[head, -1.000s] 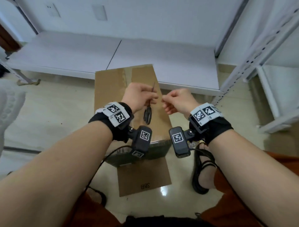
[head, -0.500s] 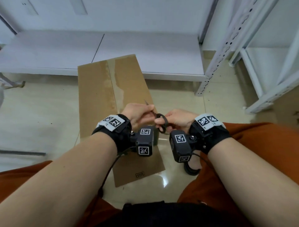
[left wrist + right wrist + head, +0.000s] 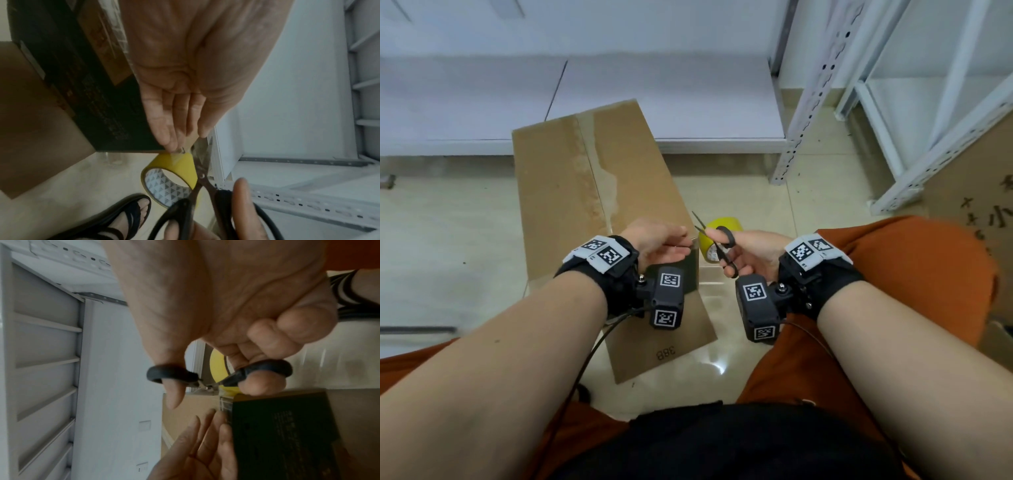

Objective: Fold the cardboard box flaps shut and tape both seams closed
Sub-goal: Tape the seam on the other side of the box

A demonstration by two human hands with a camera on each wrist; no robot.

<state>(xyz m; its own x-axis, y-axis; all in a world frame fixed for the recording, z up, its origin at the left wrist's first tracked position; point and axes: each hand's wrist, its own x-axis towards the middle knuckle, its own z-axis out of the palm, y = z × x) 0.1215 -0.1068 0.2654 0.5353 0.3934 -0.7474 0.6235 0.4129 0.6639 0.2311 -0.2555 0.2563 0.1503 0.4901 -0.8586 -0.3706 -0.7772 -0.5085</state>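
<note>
A dark box [image 3: 690, 272] sits on a flattened brown cardboard sheet [image 3: 571, 192] on the floor. My left hand [image 3: 688, 240] is at the box's right top corner; in the left wrist view its straight fingers [image 3: 170, 129] touch that corner beside a clear strip of tape. My right hand [image 3: 727, 253] grips black scissors [image 3: 722, 248], thumb and a finger through the loops [image 3: 170, 373], with the blades slightly apart and pointing up and away close to the left fingertips. A yellow tape roll [image 3: 726, 222] stands just behind the scissors, beside the box.
White metal shelving [image 3: 808, 113] stands to the right and a low white shelf board [image 3: 654, 99] runs along the back. A printed cardboard piece [image 3: 976, 205] leans at the far right. My sandalled foot [image 3: 131, 212] is near the roll. The floor is glossy tile.
The scissors went from my left hand into my right hand. Both hands came down toward the dark box, and the yellow tape roll came into view.
</note>
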